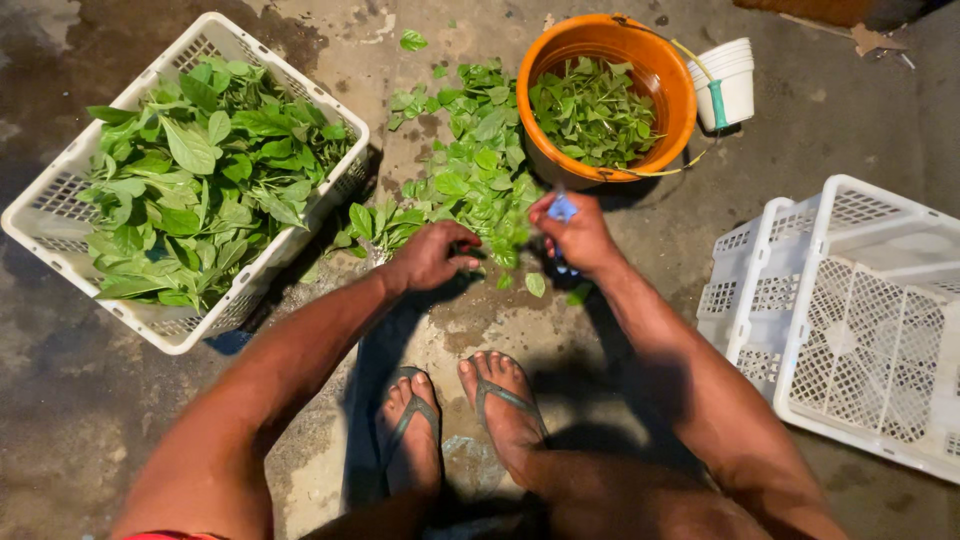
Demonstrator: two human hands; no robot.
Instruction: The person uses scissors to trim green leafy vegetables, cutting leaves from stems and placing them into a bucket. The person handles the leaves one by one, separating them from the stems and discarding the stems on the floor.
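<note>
On the concrete floor (620, 60), leaves (470, 185) lie piled at twelve o'clock, within easy reach. Left hand (430, 257) has its fingers curled shut on a stem from the pile's near edge; right hand (580, 237) pinches a small blue tool (562, 208). Orange basin (610, 95) at one o'clock holds picked leaves; full crate (190, 170) sits at ten, empty crate (850, 310) at three.

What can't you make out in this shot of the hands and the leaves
- Blue tool in the right hand: head view, mostly covered by the fingers, kind unclear.
- Left hand: what it grips is hidden by fingers and the leaf pile.
- Empty white crates: cut off by the right edge.
- Bottom of the full crate: buried under leaves.
- Orange bucket: depth hidden by leaves.
</note>
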